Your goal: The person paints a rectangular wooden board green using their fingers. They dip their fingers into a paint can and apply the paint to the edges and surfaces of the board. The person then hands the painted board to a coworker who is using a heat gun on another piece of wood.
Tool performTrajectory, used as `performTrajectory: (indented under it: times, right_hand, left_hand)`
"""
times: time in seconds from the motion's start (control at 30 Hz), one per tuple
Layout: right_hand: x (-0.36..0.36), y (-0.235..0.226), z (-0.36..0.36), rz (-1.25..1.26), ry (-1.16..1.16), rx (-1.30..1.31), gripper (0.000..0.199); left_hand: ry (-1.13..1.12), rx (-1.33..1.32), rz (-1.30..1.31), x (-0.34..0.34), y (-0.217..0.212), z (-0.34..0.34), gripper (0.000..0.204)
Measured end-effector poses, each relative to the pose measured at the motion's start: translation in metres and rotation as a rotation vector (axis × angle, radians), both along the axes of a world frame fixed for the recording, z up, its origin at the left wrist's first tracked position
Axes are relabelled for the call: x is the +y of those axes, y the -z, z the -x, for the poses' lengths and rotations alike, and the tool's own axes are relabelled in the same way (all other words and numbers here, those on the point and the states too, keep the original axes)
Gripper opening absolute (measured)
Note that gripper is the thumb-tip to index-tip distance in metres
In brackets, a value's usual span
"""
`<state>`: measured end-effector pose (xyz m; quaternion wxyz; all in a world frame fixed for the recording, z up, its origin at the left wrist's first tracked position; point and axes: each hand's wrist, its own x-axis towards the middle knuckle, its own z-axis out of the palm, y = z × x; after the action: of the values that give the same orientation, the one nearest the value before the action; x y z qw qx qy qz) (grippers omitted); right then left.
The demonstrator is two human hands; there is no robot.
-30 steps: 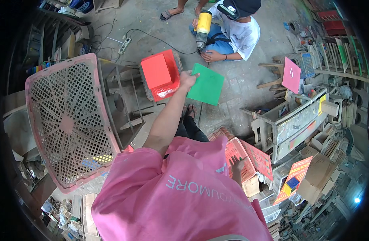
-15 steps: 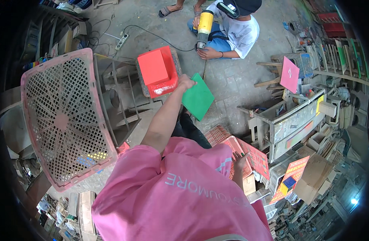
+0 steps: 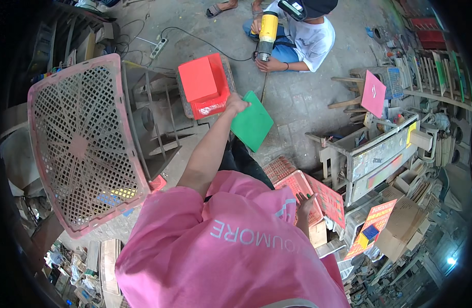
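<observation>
My left hand [image 3: 238, 103] is closed on the corner of a flat green board [image 3: 253, 122], held out before me just right of a stool. On that stool [image 3: 185, 103] rests a red square board [image 3: 197, 82] on top of a glossy red piece [image 3: 214, 107]. Low on the right, my right hand [image 3: 305, 203] has its fingers apart beside a red plastic basket [image 3: 294, 184]. A small green spot shows at its fingertips; I cannot tell what it is.
A person [image 3: 311, 41] sits ahead with a yellow power tool [image 3: 267, 33], its cable trailing to a power strip [image 3: 158, 48]. A large pink-rimmed crate [image 3: 78, 146] stands at left. At right are a worktable [image 3: 372, 164], a pink board [image 3: 373, 94] and an orange printed board [image 3: 382, 217].
The stool and red pieces sit slightly higher and further right in view, as does the person with the tool. My left hand still grips the green board, shifted slightly left and up.
</observation>
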<state>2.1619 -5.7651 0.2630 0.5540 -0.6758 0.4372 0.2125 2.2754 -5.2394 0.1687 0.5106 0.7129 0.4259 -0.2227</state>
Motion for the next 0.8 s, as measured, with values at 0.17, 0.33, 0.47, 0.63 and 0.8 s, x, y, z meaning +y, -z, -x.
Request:
performTrajectory:
  times: [0.17,0.33,0.47,0.63,0.8]
  right_hand:
    - [0.005,0.001,-0.013,-0.019,0.02,-0.023,0.09]
    - [0.008,-0.003,-0.03,-0.02,-0.038,-0.057,0.087]
    - [0.011,-0.007,-0.039,-0.009,-0.043,-0.087,0.084]
    - [-0.002,-0.009,-0.033,-0.012,-0.05,-0.094,0.086]
    - [-0.003,-0.017,-0.028,0.067,-0.027,-0.07,0.086]
  left_hand:
    - [-0.048,0.019,0.02,-0.012,-0.007,0.003,0.04]
    - [-0.035,-0.029,0.083,-0.017,-0.013,0.007,0.041]
    - [-0.006,-0.076,0.075,-0.024,-0.011,0.002,0.042]
    - [0.081,-0.057,0.025,-0.032,0.001,-0.01,0.047]
    - [0.146,-0.036,0.079,-0.033,0.011,-0.015,0.051]
